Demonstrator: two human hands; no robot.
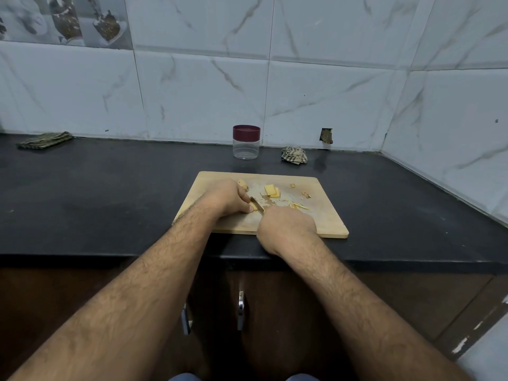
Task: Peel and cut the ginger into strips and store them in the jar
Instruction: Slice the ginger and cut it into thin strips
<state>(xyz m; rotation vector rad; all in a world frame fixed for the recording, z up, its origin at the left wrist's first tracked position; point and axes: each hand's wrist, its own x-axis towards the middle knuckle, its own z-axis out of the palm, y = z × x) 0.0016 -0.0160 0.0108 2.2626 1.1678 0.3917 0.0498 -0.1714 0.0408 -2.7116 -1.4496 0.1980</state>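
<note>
On the wooden cutting board [324, 218] my left hand [229, 198] pins a small yellow ginger piece [253, 207] under curled fingertips. My right hand [286, 225] grips a knife whose blade [257, 204] lies against that piece; the handle is hidden in my fist. A stack of ginger slices [272, 191] lies mid-board, thin strips [299, 206] lie to its right, and another ginger chunk [243, 184] sits behind my left hand. The clear jar [246, 147] with its maroon lid on stands behind the board near the wall.
Peel scraps [305, 194] dot the board's right side. A crumpled cloth [294, 154] lies right of the jar, and a folded cloth [44, 140] lies far left on the black counter [110, 193]. Tiled walls close the back and right corner.
</note>
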